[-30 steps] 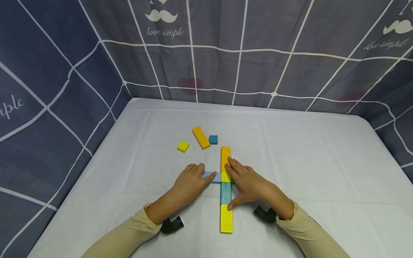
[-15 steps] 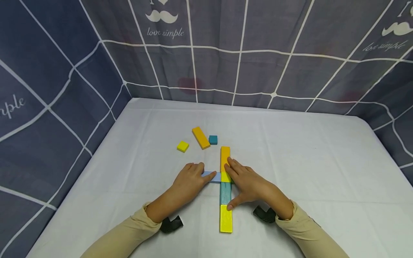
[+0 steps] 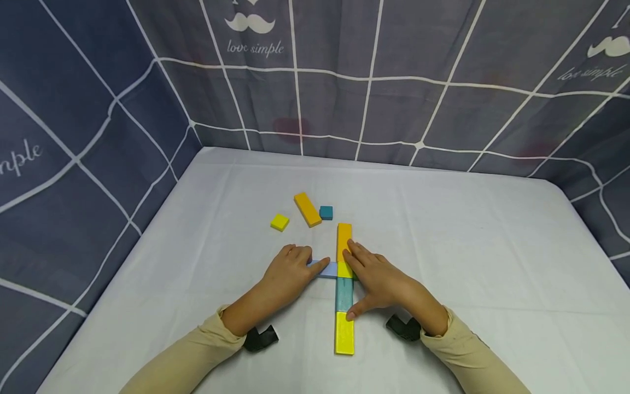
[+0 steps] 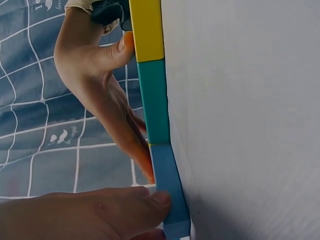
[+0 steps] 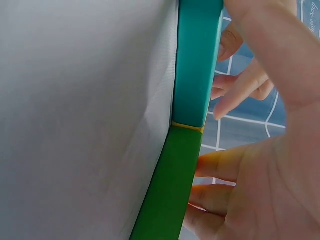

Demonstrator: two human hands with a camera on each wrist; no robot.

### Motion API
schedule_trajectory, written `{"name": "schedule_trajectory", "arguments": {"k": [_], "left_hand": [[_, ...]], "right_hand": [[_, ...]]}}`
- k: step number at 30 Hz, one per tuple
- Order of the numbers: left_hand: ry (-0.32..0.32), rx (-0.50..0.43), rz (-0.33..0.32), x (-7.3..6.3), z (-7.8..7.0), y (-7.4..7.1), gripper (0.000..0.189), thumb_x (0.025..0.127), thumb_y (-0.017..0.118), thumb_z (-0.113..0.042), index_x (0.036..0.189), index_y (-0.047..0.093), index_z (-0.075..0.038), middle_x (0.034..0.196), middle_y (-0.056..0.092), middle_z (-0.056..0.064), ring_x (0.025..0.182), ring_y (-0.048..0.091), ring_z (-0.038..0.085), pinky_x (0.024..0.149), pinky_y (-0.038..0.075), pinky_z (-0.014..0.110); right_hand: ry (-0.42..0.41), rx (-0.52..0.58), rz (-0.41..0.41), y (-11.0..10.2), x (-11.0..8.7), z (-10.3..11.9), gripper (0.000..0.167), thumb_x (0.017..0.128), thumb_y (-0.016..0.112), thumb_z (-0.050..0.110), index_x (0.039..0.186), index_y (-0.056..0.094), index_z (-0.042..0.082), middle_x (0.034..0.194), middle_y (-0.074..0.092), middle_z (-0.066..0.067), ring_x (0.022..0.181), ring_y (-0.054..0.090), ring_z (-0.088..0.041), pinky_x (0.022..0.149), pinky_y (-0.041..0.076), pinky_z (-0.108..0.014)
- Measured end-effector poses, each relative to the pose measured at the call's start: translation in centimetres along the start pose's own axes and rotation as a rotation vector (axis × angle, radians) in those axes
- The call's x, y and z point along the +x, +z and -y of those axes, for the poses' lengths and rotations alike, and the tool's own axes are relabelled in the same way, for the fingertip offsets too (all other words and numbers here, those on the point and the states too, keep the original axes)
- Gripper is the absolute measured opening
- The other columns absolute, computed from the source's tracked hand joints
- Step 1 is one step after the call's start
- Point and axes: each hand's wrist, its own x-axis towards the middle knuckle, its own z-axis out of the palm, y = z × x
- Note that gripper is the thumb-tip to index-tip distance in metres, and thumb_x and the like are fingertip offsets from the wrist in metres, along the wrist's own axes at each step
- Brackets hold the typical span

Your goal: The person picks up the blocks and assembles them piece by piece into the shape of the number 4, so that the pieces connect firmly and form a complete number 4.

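Note:
Flat blocks lie end to end in a column: orange (image 3: 343, 238), a small yellow square (image 3: 344, 270), teal (image 3: 344, 295) and a long yellow block (image 3: 344, 336) nearest. A light blue block (image 3: 328, 269) joins the yellow square from the left. My left hand (image 3: 287, 276) pinches this blue block, thumb on it and the other fingers curled at its far side. My right hand (image 3: 381, 282) rests over the column with straight, spread fingers, fingertips at the orange block and thumb touching the long yellow one. Under that hand is a green block (image 5: 165, 185), mostly hidden in the head view.
Farther back lie a loose orange block (image 3: 307, 209), a small teal block (image 3: 326, 213) and a yellow square block (image 3: 280, 222). A white cloth covers the table (image 3: 467, 235). Dark checked curtains (image 3: 334, 104) stand behind and at the sides. Black straps (image 3: 261, 338) hang at the wrists.
The left hand's knuckles have shifted very slightly away from the body. The right hand and the blocks stay as they were.

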Motion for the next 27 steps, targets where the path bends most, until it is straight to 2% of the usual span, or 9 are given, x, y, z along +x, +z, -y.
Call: {"name": "schedule_trajectory", "arguments": {"k": [8, 17, 27], "left_hand": [[-0.013, 0.001, -0.016, 0.06, 0.14, 0.11, 0.04, 0.077, 0.07, -0.011, 0.115, 0.064, -0.025, 0.08, 0.055, 0.001, 0.081, 0.058, 0.018, 0.081, 0.047, 0.034], [-0.009, -0.026, -0.022, 0.05, 0.19, 0.15, 0.038, 0.078, 0.071, -0.023, 0.116, 0.063, -0.025, 0.079, 0.055, 0.0, 0.078, 0.058, 0.016, 0.08, 0.048, 0.033], [0.006, -0.013, -0.034, -0.01, 0.46, 0.13, 0.038, 0.077, 0.072, -0.026, 0.114, 0.064, -0.024, 0.081, 0.055, 0.0, 0.083, 0.059, 0.017, 0.082, 0.047, 0.032]], "right_hand": [[-0.011, -0.004, -0.008, -0.04, -0.02, -0.04, 0.122, 0.056, 0.069, 0.069, 0.144, 0.018, 0.001, 0.153, 0.004, -0.017, 0.141, 0.008, -0.03, 0.108, 0.022, -0.05], [0.002, 0.003, 0.003, 0.1, 0.03, -0.11, 0.122, 0.056, 0.069, 0.069, 0.145, 0.018, 0.002, 0.153, 0.003, -0.016, 0.141, 0.008, -0.029, 0.108, 0.022, -0.05], [-0.003, 0.001, -0.003, 0.09, 0.04, -0.07, 0.122, 0.056, 0.068, 0.07, 0.145, 0.018, 0.002, 0.153, 0.004, -0.016, 0.141, 0.008, -0.029, 0.108, 0.022, -0.05]]}}
